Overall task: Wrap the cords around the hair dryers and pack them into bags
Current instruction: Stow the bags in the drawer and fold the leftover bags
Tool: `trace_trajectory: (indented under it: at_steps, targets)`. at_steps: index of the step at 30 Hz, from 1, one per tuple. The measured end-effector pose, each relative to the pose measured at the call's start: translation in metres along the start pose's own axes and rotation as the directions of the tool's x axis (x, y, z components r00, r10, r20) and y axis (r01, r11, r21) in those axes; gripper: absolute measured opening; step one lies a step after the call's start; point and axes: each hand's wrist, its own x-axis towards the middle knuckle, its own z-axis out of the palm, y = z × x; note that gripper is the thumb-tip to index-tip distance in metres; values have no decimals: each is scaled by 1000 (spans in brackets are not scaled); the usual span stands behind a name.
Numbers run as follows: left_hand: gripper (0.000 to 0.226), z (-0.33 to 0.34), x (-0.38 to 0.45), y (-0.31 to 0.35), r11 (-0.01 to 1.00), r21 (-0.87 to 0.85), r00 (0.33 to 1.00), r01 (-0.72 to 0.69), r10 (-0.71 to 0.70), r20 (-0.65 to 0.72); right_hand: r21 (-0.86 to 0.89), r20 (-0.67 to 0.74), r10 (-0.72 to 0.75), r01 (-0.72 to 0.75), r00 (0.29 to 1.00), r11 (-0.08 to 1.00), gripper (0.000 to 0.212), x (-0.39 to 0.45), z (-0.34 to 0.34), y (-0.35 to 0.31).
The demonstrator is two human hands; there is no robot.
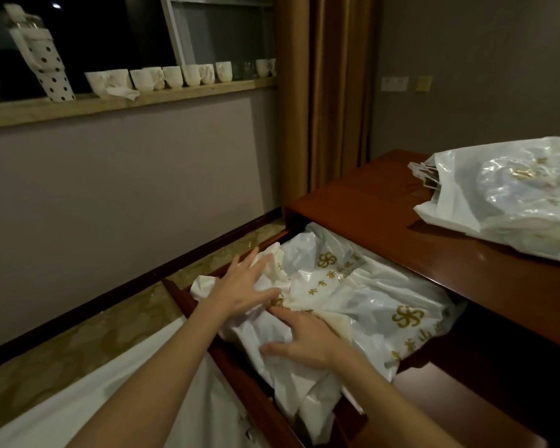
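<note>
Here | both hands' fingers flat: left hand [240, 291], right hand [307, 341] | bags [369, 305] gold-printed

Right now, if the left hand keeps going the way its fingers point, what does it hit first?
The left hand lies flat on the white bags in the open drawer, fingers pointing up-right. Going on, it would likely slide over more bags, then meet the cabinet top's edge; depth is unclear.
</note>
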Motion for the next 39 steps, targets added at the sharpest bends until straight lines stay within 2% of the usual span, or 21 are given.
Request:
trace_trajectory:
  at_steps: [2,4,7,10,15,19,22,23,25,28,30,34,36,39]
  targets:
    - [81,6,7,8,995,93,999,-48,45,30,-5,-49,-11,11,999,1000,68,0,6,-2]
    - [77,14,17,12,987,161,997,-12,0,74,-113,-123,8,-22,992,993,71,-6,14,-5]
    - [72,19,30,10,984,177,996,27,-41,74,-261,-171,56,-100,984,960,85,-26,25,-10]
    - [70,19,38,11,983,183,997,19,-32,73,-226,-147,117,-149,982,963,100,-43,33,-11]
    - [67,10,21,15,980,199,998,10,-23,60,-349,-193,120,-182,974,919,75,-31,46,3]
    - [76,9,-11,1,945,323,996,46,-66,53,-309,-196,141,-197,970,930,70,-22,51,6]
    - [77,16,-28,-4,926,375,997,52,-68,30,-340,-208,46,-116,977,933,73,-30,41,6]
    - [78,17,-28,-6,931,362,998,48,-62,28,-386,-227,21,-109,974,916,74,-34,39,6]
    - [82,15,-22,-9,948,316,998,29,-48,51,-445,-218,73,-166,973,880,75,-39,39,5]
    - [86,2,-11,-6,968,250,987,16,-55,148,-430,-254,148,-249,956,868,73,-41,42,10]
    - [87,-7,-5,-1,981,191,976,30,-70,208,-410,-170,181,-237,969,881,74,-43,35,10]
    - [84,-28,9,18,981,177,934,79,-135,331,-356,-141,73,-119,987,927,76,-51,9,15]
    - [73,-34,16,46,963,261,954,67,-138,265,-301,-174,101,-150,980,942,72,-60,-17,19]
    - [53,-33,29,111,939,337,990,-72,25,141,-292,-343,160,-268,926,918,63,-75,-72,43]
